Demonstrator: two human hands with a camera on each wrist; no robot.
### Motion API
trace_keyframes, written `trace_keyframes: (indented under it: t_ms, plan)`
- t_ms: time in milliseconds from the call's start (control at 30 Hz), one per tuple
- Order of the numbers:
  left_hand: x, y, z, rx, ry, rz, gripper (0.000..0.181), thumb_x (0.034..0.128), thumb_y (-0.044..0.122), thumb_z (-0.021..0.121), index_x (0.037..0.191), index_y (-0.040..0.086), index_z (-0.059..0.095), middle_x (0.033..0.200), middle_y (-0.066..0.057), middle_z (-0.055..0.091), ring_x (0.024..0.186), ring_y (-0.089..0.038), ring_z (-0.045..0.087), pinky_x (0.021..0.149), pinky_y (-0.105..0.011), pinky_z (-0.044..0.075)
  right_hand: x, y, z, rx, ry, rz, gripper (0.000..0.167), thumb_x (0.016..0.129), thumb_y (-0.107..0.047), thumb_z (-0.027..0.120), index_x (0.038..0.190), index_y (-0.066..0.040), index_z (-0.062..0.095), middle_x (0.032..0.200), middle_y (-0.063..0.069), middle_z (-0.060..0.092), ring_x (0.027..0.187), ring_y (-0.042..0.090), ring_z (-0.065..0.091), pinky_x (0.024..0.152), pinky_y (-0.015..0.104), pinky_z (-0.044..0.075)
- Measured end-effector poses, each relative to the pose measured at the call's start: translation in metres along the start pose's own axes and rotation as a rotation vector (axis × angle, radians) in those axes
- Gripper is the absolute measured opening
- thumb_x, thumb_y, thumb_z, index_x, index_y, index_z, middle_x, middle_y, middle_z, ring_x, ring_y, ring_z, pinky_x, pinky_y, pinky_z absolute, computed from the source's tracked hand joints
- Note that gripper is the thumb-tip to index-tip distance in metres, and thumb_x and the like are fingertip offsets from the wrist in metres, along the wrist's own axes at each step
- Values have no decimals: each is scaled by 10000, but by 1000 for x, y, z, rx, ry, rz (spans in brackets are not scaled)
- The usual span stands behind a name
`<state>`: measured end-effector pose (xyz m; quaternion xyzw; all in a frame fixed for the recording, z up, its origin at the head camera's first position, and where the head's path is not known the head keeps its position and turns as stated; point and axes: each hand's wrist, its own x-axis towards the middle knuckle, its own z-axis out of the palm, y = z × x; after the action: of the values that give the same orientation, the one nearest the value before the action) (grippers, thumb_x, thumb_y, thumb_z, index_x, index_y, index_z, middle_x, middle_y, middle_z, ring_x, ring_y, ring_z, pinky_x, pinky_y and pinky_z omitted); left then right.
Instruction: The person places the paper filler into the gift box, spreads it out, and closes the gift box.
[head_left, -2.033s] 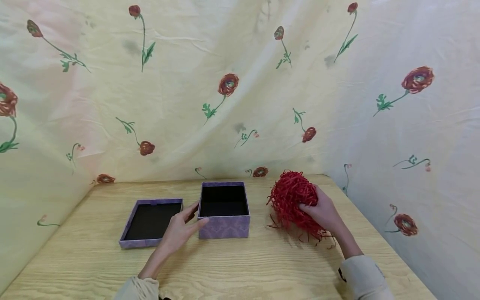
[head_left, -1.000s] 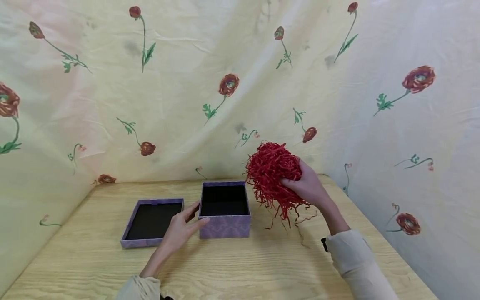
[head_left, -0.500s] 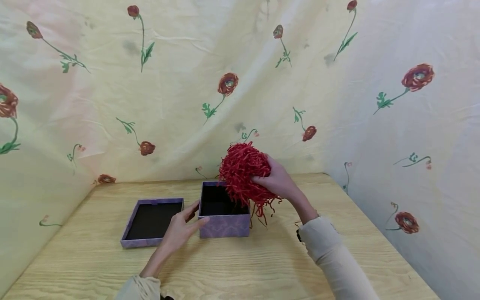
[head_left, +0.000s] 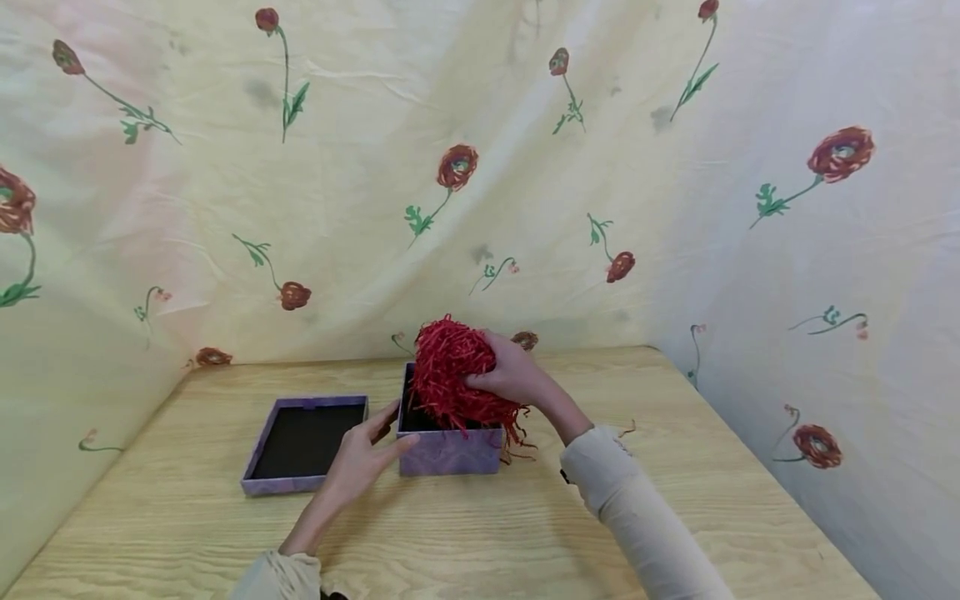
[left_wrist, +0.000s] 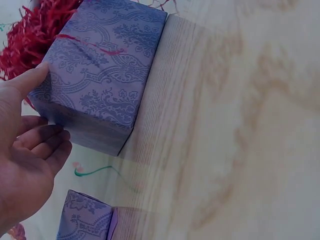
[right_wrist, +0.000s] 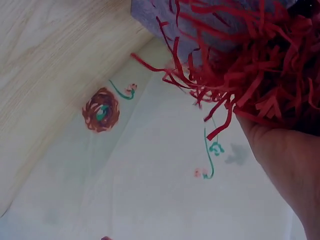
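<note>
Red shredded paper (head_left: 452, 367) is gripped by the right hand (head_left: 516, 372), over the opening of the purple patterned box (head_left: 450, 454). Part of the bundle covers the box's black interior, and strands hang over the right edge. The left hand (head_left: 354, 468) rests at the box's left side, thumb against the front. In the left wrist view, the relaxed fingers of the left hand (left_wrist: 27, 145) touch the corner of the box (left_wrist: 105, 65). The right wrist view has the paper (right_wrist: 280, 70) above the right hand (right_wrist: 285, 167), whose fingertips are hidden.
A shallow purple lid (head_left: 303, 442) with a black inside lies left of the box on the wooden table (head_left: 450, 542). A loose strand (head_left: 628, 428) lies at the right. Flowered cloth (head_left: 360, 183) hangs behind and beside the table.
The right hand has carried the red paper leftward from the table's right side, raising it and then lowering it over the box. The left hand and box have stayed in place.
</note>
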<state>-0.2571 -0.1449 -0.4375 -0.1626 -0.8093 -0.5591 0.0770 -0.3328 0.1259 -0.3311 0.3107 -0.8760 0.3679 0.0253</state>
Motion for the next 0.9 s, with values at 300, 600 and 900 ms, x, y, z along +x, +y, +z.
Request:
trace_keyframes:
  t_ms: [300,600,900]
  plan:
    - [2,0,1,-3,-3,16,697,982,248,748,1557,4,441,1531,-212,478,1410,-377,453,1120,-490,410,14,-8,23,-196,-40,49,743,846,-202,818,1494,-17,505,1292,186,604,1192,347,559,997,519,502]
    - [1,1,1,-13,-4,-6,711,978,272,753,1565,27,436,1538,-214,469,1419,-371,444,1115,-503,417,17,-16,40,-234,-82,146,800,868,-225,825,1545,-30,446,1385,219,570,1263,377,565,1044,531,478]
    - [0,3,1,0,-7,-24,716,981,286,749,1565,16,435,1540,-223,464,1418,-378,443,1113,-510,418,19,-20,57,-283,-146,254,792,912,-295,801,1549,-19,420,1476,234,511,1344,397,513,1076,533,457]
